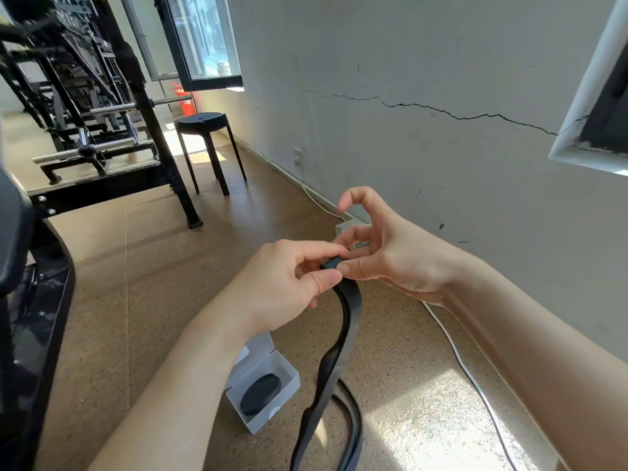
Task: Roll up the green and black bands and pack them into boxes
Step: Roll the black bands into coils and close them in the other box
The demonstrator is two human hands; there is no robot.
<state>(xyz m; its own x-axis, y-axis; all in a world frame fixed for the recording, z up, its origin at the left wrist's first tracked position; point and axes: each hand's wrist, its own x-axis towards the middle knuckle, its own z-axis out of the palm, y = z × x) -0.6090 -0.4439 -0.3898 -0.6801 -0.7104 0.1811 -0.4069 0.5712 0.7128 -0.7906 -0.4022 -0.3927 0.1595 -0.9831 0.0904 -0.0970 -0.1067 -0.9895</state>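
The left hand (289, 280) and the right hand (394, 256) meet in the air, and both pinch the small rolled end of the black band (351, 317). The rest of it hangs down to the floor (136, 283). Below the left wrist, an open clear box (293, 385) holds another rolled band (261, 394).

Two bare forearms show from the near edge. The left hand (285, 283) and right hand (394, 256) are bare too, with short, plain fingernails, and slim wrists.
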